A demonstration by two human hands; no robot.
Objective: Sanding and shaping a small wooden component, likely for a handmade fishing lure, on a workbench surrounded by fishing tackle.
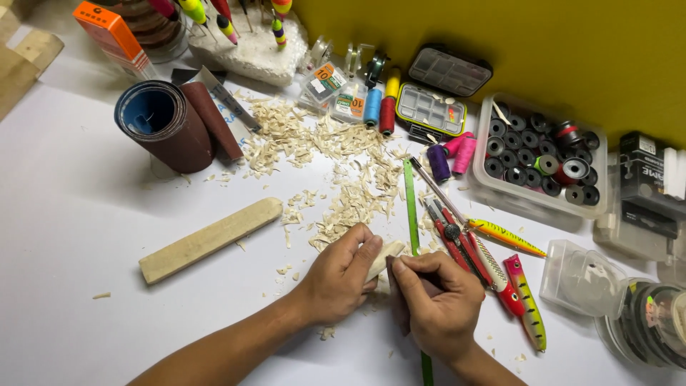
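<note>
Low in the centre of the frame, the small pale wood blank [386, 257] is partly carved; shavings [336, 171] litter the white table [86, 214] above it, and it looks rough. The left hand [339, 275] pinches it; the right hand's [436, 304] grip is curled shut, its contents hidden.

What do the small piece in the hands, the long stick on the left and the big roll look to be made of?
Small piece, held by the left hand and right hand: pale bare wood, judging by the matching shavings around it. Long stick: the same light, unfinished wood, matte with a rounded end. Big roll: probably sandpaper, reddish-brown gritty outside, blue backing inside.
</note>
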